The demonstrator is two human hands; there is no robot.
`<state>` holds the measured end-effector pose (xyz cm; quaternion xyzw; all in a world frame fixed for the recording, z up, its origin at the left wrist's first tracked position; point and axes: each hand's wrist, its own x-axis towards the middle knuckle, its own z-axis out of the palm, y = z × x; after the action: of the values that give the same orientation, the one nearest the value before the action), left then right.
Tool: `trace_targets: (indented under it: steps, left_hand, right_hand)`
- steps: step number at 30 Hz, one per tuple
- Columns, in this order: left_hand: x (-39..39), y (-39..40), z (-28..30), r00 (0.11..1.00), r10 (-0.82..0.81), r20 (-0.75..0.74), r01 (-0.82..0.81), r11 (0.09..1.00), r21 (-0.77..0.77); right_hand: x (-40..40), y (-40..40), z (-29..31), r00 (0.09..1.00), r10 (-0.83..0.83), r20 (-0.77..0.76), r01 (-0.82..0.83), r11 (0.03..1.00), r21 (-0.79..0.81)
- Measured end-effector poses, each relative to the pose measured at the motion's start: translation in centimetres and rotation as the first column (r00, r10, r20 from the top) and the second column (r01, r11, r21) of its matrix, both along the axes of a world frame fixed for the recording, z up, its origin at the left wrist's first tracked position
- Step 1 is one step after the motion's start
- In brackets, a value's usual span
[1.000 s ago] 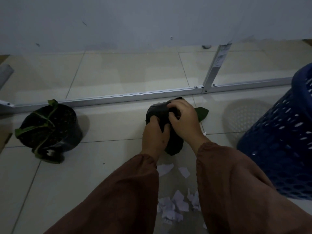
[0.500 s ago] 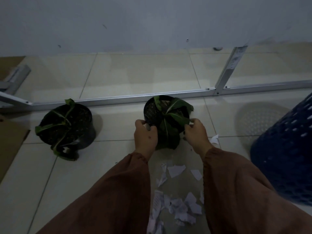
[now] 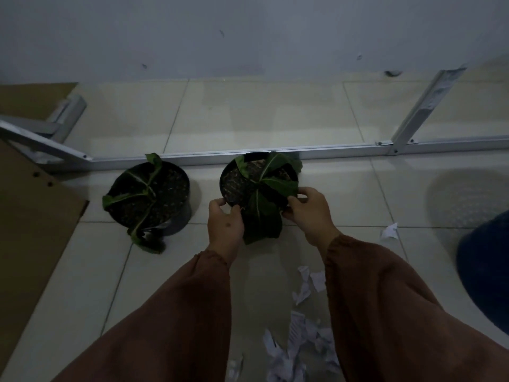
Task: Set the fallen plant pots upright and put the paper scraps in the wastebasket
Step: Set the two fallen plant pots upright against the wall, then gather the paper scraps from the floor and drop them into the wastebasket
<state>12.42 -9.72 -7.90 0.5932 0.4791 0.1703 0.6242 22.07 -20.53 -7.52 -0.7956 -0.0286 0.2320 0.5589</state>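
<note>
A dim tiled floor fills the frame. At centre, both hands, the left hand and right hand, are curled around the upright pot. Letting go carelessly could tip it, while paper scraps lie unswept at lower centre.

The scene is dimly lit, with a cool, greyish cast. The far floor tiles are the brightest part; soft sheen is seen there. A faint shadow is thrown right of the left plant pot. Near sleeves are rendered dark and soft. The metal rail is bowed by wide-angle distortion. The blue wastebasket at the right edge is blurred.
</note>
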Motion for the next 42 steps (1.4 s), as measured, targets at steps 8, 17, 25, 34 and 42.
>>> trace_targets:
  steps: [8,17,25,34,42]
  left_hand:
    - [-1.5,2.5,-0.2,0.997,-0.024,0.069,0.024,1.000,0.002]
    - [-2.8,3.8,0.0,1.000,-0.001,0.031,0.001,1.000,0.011]
    - [-3.9,4.2,0.4,0.998,-0.055,-0.029,0.056,0.998,0.025]
    - [-6.2,3.2,0.5,0.977,-0.090,-0.192,0.113,0.987,0.112]
    - [-12.7,-1.8,-2.2,0.911,-0.140,-0.388,0.261,0.925,0.277]
  right_hand:
    - [-1.1,3.4,-0.4,0.999,-0.043,-0.016,0.044,0.998,0.044]
    - [-1.7,5.5,-0.9,0.996,-0.064,-0.059,0.067,0.996,0.052]
    - [-2.7,5.5,-0.9,0.994,-0.085,-0.075,0.087,0.996,0.022]
    - [-3.9,1.8,0.3,0.995,0.072,0.062,-0.064,0.990,-0.128]
    - [-7.4,-6.4,-1.9,0.960,0.253,0.117,-0.182,0.886,-0.426]
